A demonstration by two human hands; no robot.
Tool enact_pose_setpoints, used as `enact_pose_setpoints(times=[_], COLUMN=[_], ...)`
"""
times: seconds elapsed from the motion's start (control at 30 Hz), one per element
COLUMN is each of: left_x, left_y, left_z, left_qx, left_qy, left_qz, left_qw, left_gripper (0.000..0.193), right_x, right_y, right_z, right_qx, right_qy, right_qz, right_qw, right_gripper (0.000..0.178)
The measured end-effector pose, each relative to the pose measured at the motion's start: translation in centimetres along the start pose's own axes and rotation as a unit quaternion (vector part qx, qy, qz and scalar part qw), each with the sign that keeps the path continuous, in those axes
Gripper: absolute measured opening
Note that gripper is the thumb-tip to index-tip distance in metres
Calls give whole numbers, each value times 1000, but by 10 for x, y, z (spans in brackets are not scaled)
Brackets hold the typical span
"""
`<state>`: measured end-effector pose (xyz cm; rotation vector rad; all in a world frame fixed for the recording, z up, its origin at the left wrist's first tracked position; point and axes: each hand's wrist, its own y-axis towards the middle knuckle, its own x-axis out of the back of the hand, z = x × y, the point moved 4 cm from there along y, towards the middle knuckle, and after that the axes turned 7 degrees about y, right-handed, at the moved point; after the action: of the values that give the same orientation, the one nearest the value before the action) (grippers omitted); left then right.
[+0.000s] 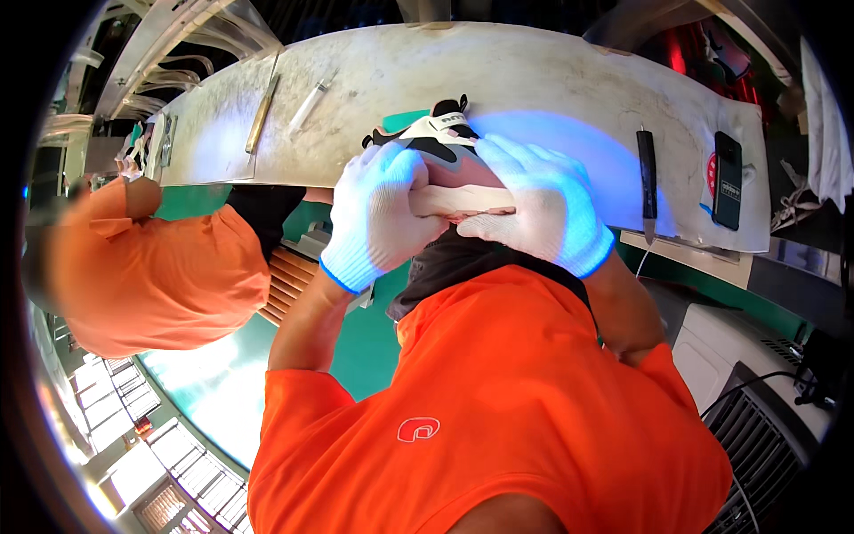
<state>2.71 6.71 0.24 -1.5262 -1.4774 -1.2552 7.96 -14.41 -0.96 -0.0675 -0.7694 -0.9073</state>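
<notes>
Both my hands wear white knitted gloves with blue cuffs. Between them is a sports shoe (449, 160) in pink, grey, black and white, at the near edge of the table. Its thick off-white sole end (458, 201) points toward me. My left hand (378, 200) is closed around the shoe's left side, and my right hand (541, 200) grips the right side, thumb along the sole. Some fingertips are hidden behind the shoe. A green piece (402, 120) shows behind the shoe's upper; I cannot tell what it is.
A worn pale table (551, 71) curves across. On its right lie a black-handled knife (647, 178) and a dark phone (728, 182); on its left, a narrow yellowish tool (261, 114) and a slim white tool (310, 102). A co-worker in an orange shirt (169, 267) is at the left.
</notes>
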Motion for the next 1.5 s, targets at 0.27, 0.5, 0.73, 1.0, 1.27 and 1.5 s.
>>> enact_pose_setpoints(times=[0.27, 0.5, 0.73, 1.0, 1.27, 1.5], left_x=[10, 11, -19, -17, -17, -20], left_y=[-18, -15, -23, -27, -23, -20], left_z=[-4, 6, -21, -20, -16, -13], left_qx=[-52, -38, 45, 43, 42, 50], left_qy=[38, -13, -24, -29, -30, -65], left_qz=[-41, -46, -121, -137, -150, -137], left_qw=[997, 998, 991, 989, 987, 987], left_gripper=[52, 63, 64, 62, 66, 67], right_x=[-2, 7, 43, 37, 28, 24], right_y=[-2, -1, 25, 48, 62, 60], right_z=[-4, -12, -18, -28, -14, -12], right_qx=[31, -98, -60, -213, -260, -261], right_qy=[4, -16, 22, 75, 64, 72], right_qz=[-13, 127, 176, 252, 276, 252], right_qw=[999, 987, 982, 941, 923, 929], right_gripper=[93, 94, 92, 80, 84, 80])
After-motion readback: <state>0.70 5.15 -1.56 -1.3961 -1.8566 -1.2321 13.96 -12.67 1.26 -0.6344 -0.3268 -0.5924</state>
